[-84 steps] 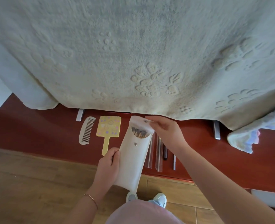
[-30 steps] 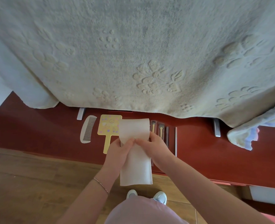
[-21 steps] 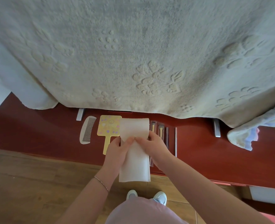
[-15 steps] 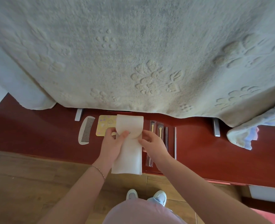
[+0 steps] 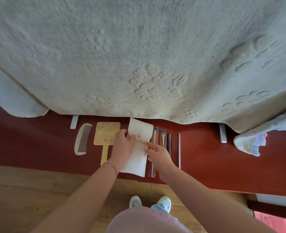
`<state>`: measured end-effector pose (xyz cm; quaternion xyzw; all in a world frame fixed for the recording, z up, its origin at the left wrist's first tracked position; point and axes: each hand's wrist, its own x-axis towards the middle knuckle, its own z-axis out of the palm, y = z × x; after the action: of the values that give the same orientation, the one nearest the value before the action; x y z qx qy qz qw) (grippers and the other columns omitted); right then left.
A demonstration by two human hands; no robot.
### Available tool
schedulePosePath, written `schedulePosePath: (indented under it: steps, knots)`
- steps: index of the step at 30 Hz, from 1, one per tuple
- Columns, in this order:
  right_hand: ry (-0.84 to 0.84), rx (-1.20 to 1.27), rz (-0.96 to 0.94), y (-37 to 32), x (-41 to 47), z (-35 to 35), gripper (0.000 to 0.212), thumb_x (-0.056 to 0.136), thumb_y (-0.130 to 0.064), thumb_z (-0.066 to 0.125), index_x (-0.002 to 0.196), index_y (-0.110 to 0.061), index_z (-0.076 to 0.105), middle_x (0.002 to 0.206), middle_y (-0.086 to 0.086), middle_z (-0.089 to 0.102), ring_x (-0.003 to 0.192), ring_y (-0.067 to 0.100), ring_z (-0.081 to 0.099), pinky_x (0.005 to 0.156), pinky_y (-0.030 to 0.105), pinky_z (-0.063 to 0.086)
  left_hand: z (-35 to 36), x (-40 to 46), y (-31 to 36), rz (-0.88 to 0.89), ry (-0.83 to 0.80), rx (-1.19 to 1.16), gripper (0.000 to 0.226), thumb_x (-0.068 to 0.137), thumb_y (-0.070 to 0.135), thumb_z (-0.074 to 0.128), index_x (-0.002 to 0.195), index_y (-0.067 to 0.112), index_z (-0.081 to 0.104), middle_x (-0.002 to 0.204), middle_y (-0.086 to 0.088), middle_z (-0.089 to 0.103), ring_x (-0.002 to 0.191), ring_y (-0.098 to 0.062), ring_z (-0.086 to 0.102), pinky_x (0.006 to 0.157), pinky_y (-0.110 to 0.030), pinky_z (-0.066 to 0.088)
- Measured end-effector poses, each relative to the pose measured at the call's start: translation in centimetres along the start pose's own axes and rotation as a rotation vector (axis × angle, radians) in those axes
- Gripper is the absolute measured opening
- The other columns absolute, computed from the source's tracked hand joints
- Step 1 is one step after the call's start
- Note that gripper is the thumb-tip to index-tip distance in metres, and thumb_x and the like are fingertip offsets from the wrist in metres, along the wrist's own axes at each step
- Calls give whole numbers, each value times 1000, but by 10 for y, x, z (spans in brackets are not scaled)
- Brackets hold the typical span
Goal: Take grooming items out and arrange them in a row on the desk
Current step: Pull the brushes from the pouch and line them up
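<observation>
The white pouch [image 5: 137, 148] lies on the red bench [image 5: 206, 158] between mirror [image 5: 106, 137] and brushes [image 5: 155, 140]. Left hand [image 5: 123, 147] fingers curl over its flap; right hand [image 5: 159, 154] fingers, loosely spread, touch its right edge.

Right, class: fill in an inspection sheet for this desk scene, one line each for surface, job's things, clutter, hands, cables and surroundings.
Surface: red-brown desk, its far part covered by a pale embossed blanket.
Job's things: white comb, yellow hand mirror, white pouch with flap snapped shut, then sleeved brushes, all side by side in a row.
Clutter: bundled cloth at the desk's right.
Hands: left hand holds the pouch's left edge; right hand touches its right edge, fingers relaxed.
Cables: nothing seen.
Surroundings: wood floor; person's shoes below.
</observation>
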<state>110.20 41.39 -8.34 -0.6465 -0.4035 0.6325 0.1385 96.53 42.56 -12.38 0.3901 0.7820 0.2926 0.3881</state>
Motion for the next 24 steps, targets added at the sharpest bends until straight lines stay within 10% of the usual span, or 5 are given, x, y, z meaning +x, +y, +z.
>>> schedulePosePath:
  steps: [17,20,24]
  knots:
    - [21,-176,-104,-6,-5,-3,41,96,-20,42,137,-23,47,134,-3,54,112,31,59,89,34,51,-9,-15,-18,152,143,244,47,84,20,57,128,7,46,120,-14,51,113,-30,43,98,-44,38]
    - [110,-213,-198,1,-6,-16,35,95,-20,44,127,-25,54,122,-5,61,71,6,60,55,13,47,-11,-28,-8,234,110,283,51,86,15,56,135,10,41,131,-11,44,121,-26,36,102,-37,32]
    - [337,-420,-219,12,-3,-40,18,93,-24,49,105,-20,61,92,-7,60,69,8,57,55,20,45,-2,-45,0,513,20,382,43,89,16,52,131,18,44,132,0,45,124,-15,37,104,-25,28]
